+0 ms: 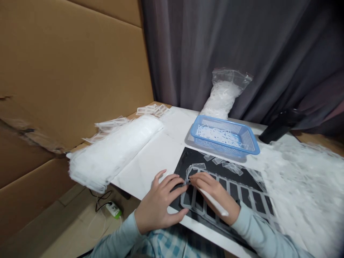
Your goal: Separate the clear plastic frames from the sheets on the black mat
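Note:
On a black mat (185, 157) lies a clear plastic strip of rectangular frames (231, 186), set side by side in a row. My left hand (161, 200) is open at the strip's left end, its fingers spread and their tips touching or close to the corner. My right hand (215, 193) is closed around a slim white pen-like tool (215, 203), whose tip is hidden under the fingers. Both hands' fingertips nearly meet there. Small clear rectangular pieces (228, 165) lie loose along the mat's back edge, and one clear piece (199, 166) is just beyond my fingers.
A blue basket (254, 138) with thin white strips stands behind the mat. Behind it leans a filled zip bag (221, 98). A large white translucent pile (306, 182) covers the right side. A stack in white film (118, 150) lies left, and a black bottle (278, 127) at the back right.

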`<state>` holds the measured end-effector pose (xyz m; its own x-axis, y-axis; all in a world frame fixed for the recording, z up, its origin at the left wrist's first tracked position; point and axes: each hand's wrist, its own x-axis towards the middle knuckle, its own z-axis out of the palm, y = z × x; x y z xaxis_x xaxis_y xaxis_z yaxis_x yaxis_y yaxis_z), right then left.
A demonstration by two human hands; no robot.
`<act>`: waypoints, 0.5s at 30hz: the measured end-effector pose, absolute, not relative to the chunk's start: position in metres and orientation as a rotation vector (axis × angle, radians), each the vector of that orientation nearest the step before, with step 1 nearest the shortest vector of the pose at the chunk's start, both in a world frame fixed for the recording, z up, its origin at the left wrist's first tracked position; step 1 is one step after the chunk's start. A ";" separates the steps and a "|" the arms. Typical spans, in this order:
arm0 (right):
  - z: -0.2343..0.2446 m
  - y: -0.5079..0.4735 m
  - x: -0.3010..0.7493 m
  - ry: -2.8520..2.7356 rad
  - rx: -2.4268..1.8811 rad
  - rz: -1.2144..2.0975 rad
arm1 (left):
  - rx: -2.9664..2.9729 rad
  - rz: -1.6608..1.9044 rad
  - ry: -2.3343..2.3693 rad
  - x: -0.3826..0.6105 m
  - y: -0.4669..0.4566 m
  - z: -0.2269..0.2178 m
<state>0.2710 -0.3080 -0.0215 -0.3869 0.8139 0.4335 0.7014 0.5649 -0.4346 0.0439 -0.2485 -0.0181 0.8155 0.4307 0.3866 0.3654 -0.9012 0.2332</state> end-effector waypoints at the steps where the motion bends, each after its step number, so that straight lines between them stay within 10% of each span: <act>1: -0.021 -0.307 0.272 -2.149 -1.209 0.272 | 2.849 0.662 0.626 0.044 -0.249 -0.018; 15: 0.000 -0.288 0.366 -1.166 -1.477 -0.291 | 2.838 0.720 0.625 0.045 -0.249 -0.020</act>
